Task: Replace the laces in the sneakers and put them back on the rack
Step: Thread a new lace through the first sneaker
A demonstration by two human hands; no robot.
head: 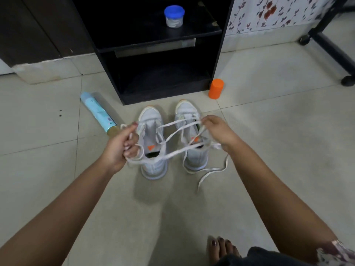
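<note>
Taking the left sneaker (150, 116) and right sneaker (185, 110) as centre, I see the rack (165, 95) blocking 12 o'clock. Its lower bay is open at the front, and its upper shelf carries a blue-lidded jar (174, 16). A spray can (98, 113) lies at 10 o'clock. An orange cylinder (216, 88) stands at 1 o'clock, just beside the rack. A wheeled black frame (330, 47) sits well apart at 2. The laces (172, 154), strung between the left hand (119, 146) and right hand (217, 131), cross above both shoes. The floor tile (278, 131) at 3 and 9 o'clock lies open. A bare foot (221, 248) rests at 5.

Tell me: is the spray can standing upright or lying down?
Lying down. The spray can rests on its side, its whole length flat on the floor.
</note>
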